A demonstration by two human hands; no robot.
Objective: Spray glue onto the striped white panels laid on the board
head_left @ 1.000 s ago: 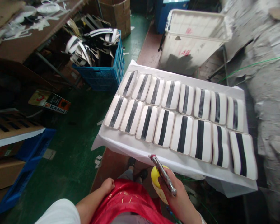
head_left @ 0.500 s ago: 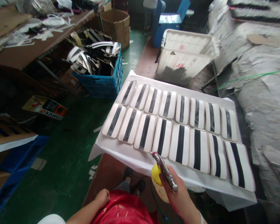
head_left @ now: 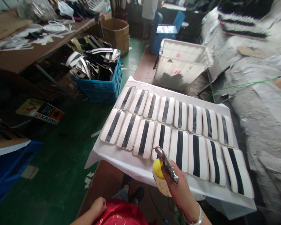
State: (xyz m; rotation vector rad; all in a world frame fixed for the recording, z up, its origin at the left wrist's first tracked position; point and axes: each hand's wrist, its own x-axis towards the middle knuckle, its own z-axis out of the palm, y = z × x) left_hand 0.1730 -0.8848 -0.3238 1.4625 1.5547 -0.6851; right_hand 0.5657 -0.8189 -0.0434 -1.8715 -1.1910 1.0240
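The right hand is wrapped firmly around a metal spray gun with a yellow-topped cup below it, the nozzle showing in front of the fourth panel from the left in the near row. White panels with black stripes lie in two rows of eight on a white-covered table. The left hand rests beside the red apron, fingers seemingly curled, though how tightly, or around anything, I cannot tell.
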